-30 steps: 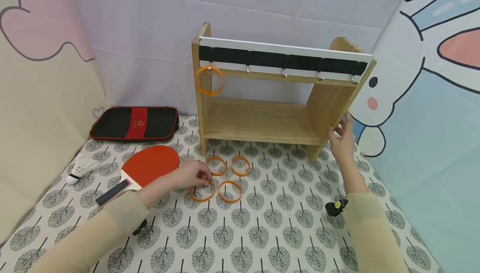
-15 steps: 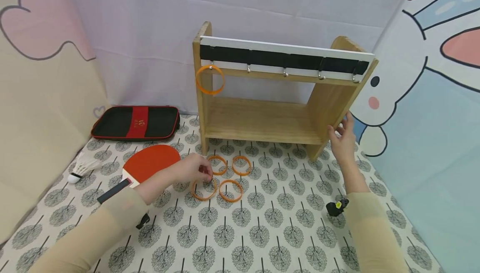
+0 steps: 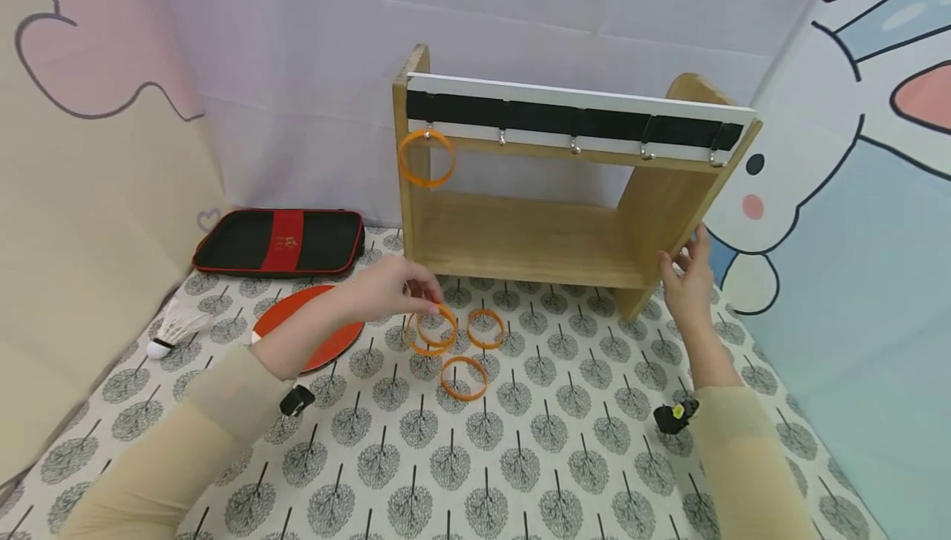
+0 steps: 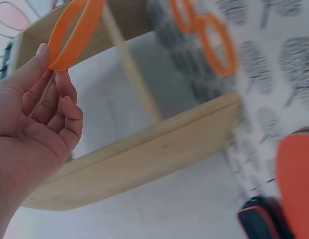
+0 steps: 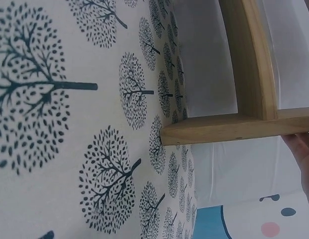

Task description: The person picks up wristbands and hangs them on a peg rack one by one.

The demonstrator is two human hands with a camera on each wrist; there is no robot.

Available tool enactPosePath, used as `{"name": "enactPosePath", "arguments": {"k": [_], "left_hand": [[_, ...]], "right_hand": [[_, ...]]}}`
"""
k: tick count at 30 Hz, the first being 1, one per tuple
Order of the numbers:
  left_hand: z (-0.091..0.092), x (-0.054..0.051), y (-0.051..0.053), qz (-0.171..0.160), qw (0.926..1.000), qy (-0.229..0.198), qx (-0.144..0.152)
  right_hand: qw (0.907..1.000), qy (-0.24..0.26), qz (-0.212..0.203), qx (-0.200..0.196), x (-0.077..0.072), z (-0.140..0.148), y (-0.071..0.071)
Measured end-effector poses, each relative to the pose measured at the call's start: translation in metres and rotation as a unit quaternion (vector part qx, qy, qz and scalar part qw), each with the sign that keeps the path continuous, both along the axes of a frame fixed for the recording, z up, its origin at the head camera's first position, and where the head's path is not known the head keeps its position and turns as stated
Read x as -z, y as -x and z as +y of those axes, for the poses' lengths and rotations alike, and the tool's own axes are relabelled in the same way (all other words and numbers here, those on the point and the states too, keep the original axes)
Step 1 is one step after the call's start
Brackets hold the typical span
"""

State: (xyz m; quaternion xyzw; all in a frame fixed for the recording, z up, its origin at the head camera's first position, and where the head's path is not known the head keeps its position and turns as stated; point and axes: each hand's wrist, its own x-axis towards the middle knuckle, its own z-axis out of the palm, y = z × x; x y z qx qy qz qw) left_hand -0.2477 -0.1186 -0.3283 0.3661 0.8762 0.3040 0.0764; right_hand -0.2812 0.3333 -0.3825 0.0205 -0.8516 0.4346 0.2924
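Observation:
My left hand (image 3: pixel 394 288) pinches an orange ring (image 3: pixel 426 351) between thumb and fingertips, above the table in front of the rack's left side. In the left wrist view the hand (image 4: pixel 42 107) holds the ring (image 4: pixel 77 35) by its edge. Two more rings (image 3: pixel 485 345) (image 3: pixel 464 397) lie near it, and another is partly behind the held one. One ring (image 3: pixel 427 185) hangs from the leftmost hook of the wooden rack (image 3: pixel 535 239). My right hand (image 3: pixel 689 288) grips the rack's right side panel, its fingers partly behind the wood in the right wrist view (image 5: pixel 306 154).
Several metal hooks (image 3: pixel 575 146) line the rack's black strip. At the left are a black and red case (image 3: pixel 282 243), a shuttlecock (image 3: pixel 175 328) and a red paddle (image 3: pixel 327 346), partly under my left forearm. The tree-patterned cloth (image 3: pixel 520 441) covers the table.
My left hand has picked up the front left ring and moved up and toward the rack with it. The right hand stays on the side panel. The head view has shifted slightly.

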Motion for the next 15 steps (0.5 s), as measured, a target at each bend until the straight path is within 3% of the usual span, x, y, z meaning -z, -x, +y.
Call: {"name": "enactPosePath", "arguments": {"k": [9, 15], "left_hand": [[0.007, -0.077, -0.005, 0.1, 0.994, -0.041, -0.014], [0.017, -0.114, -0.001, 0.158, 0.9819, -0.092, -0.047]], "right_hand": [[0.999, -0.037, 0.02, 0.013, -0.001, 0.0, -0.001], [0.9988, -0.042, 0.019, 0.015, 0.0, -0.001, -0.001]]}}
